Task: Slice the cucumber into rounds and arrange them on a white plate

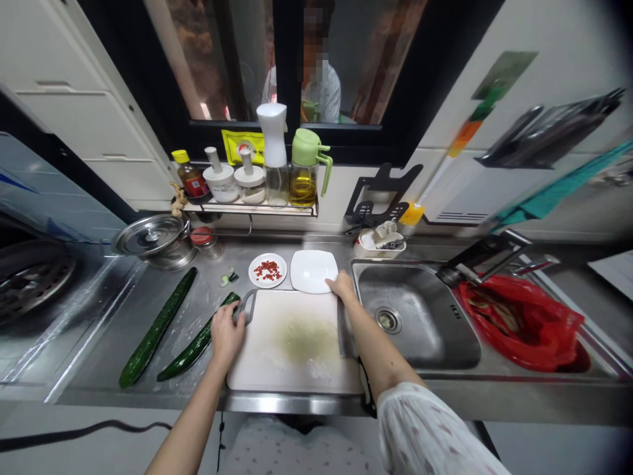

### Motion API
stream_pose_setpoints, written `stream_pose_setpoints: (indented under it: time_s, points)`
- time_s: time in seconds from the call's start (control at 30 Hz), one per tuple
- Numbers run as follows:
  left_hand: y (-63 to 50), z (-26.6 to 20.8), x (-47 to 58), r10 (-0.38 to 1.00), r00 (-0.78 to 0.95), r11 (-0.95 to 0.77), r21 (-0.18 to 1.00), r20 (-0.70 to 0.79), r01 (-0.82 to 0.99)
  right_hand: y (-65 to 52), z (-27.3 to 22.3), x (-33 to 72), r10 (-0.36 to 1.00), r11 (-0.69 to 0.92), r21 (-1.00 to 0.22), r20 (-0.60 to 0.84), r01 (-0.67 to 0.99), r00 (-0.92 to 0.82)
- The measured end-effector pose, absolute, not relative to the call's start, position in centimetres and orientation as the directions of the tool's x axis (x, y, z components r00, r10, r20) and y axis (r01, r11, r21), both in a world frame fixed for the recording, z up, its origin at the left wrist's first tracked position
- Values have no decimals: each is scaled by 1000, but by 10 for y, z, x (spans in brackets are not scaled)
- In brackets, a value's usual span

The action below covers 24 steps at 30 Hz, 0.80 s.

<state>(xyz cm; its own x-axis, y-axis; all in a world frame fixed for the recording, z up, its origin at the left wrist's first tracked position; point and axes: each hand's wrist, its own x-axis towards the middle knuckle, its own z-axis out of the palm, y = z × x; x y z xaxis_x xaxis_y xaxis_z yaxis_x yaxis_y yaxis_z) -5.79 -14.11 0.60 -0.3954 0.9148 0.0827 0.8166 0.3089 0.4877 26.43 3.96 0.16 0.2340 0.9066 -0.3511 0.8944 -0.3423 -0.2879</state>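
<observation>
My left hand [228,335] is on the upper end of a dark green cucumber [194,353], fingers over it and thumb beside the grey handle of the cutting board [257,369]. Its fingertips are partly hidden. With its fingers at the right corner, my right hand [341,285] grips a white square plate [312,269] behind the board. To the left of that plate, a small round plate [257,278] bears chopped red pieces [268,270]. A wet greenish patch marks the board. Another cucumber [157,330] lies farther left, and small cucumber pieces [228,277] lie behind the held one.
A lidded steel pot [171,254] and a red-lidded jar [206,243] stand at the back left. To the right are the sink [420,323], a faucet [482,257] and a red bag [534,330]. A knife handle [366,389] sticks out at the board's right edge.
</observation>
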Motion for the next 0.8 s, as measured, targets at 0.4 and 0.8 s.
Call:
stream_pose_setpoints:
  time_s: [0.4,0.8]
  points:
    - [-165,1,-119,899,-432,436,220,-68,873,-16,26,277,967,-239,-378,-172,894,185]
    - [-160,0,-129,929,-331,362,220,-163,906,-149,22,320,919,-266,-267,-361,926,160]
